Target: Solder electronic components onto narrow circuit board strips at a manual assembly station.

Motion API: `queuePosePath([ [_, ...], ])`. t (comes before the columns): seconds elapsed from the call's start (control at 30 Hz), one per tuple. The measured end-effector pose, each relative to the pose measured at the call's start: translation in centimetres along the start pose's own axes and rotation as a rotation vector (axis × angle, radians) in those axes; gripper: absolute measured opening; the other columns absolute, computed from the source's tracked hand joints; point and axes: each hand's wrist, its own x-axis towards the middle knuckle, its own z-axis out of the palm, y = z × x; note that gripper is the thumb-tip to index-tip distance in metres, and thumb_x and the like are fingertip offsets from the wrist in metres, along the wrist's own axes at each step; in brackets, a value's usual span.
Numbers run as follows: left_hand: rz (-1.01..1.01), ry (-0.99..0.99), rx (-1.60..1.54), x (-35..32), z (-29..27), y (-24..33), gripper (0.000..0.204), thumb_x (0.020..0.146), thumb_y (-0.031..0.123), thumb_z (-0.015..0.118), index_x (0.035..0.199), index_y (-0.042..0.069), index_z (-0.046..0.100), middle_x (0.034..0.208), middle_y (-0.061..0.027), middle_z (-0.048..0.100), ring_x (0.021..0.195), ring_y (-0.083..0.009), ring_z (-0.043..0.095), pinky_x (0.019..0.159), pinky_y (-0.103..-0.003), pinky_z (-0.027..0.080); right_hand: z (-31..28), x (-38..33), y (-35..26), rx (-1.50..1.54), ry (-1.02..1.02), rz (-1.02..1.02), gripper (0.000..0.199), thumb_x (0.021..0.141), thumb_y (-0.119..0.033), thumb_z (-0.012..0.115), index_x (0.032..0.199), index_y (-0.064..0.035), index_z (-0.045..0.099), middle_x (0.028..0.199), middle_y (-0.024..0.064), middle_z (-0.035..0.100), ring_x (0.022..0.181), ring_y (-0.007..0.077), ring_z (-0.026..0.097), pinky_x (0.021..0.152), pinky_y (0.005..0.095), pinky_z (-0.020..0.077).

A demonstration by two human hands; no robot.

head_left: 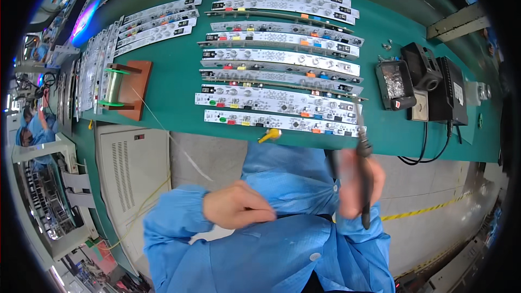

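My right hand (353, 179), smeared by motion, is wrapped round the dark handle of a soldering iron (364, 184). The iron's tip points away from me, by the right end of the nearest circuit board strip (285, 123). My left hand (239, 206) is closed in front of my blue smock, below the table edge; whatever its fingers hold is hidden. A thin solder wire (171, 135) runs from a spool (114, 87) on a brown stand (140, 89) down toward my left wrist. Several white strip boards with coloured connectors lie in rows on the green table.
At the right stand a scrap tray (396, 86), a black iron holder (422, 68) and a black box (450, 92) with a cable. A yellow piece (269, 135) sits at the front edge. More strips (157, 24) lie far left. A cabinet (133, 165) stands below left.
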Motion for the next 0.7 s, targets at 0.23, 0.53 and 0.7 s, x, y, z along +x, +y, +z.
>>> queuePosePath([
  [0.23, 0.118, 0.045, -0.021, 5.1, 3.1, -0.4, 0.011, 0.086, 0.009, 0.067, 0.078, 0.001, 0.067, 0.064, -0.0093, 0.062, 0.050, -0.0248, 0.056, 0.048, -0.033, 0.044, 2.0, -0.2, -2.7, 0.104, -0.202, 0.110, 0.051, 0.083, 0.006, 0.061, 0.126, -0.0135, 0.040, 0.107, 0.0279, 0.060, 0.077, 0.0184, 0.061, 0.066, 0.0296, 0.0523],
  [0.53, 0.042, 0.368, -0.058, 6.9, 4.8, -1.3, 0.004, 0.083, 0.003, 0.068, 0.080, 0.003, 0.064, 0.063, -0.0060, 0.062, 0.049, -0.0130, 0.056, 0.043, -0.028, 0.039, -1.1, -1.2, -1.2, -0.133, -0.007, 0.082, 0.066, 0.079, 0.011, 0.063, 0.131, -0.0194, 0.037, 0.102, 0.0234, 0.059, 0.070, 0.0199, 0.061, 0.055, 0.0320, 0.0523],
  [0.7, 0.068, 0.579, 0.106, 7.3, 4.4, -0.6, 0.011, 0.078, -0.004, 0.068, 0.072, 0.002, 0.060, 0.057, -0.0052, 0.061, 0.046, -0.0074, 0.055, 0.042, -0.022, 0.039, -4.9, 0.9, 1.7, -0.439, 0.348, -0.136, 0.042, 0.094, -0.013, 0.051, 0.134, -0.0147, 0.041, 0.116, 0.0240, 0.060, 0.077, 0.0213, 0.058, 0.068, 0.0339, 0.0497],
])
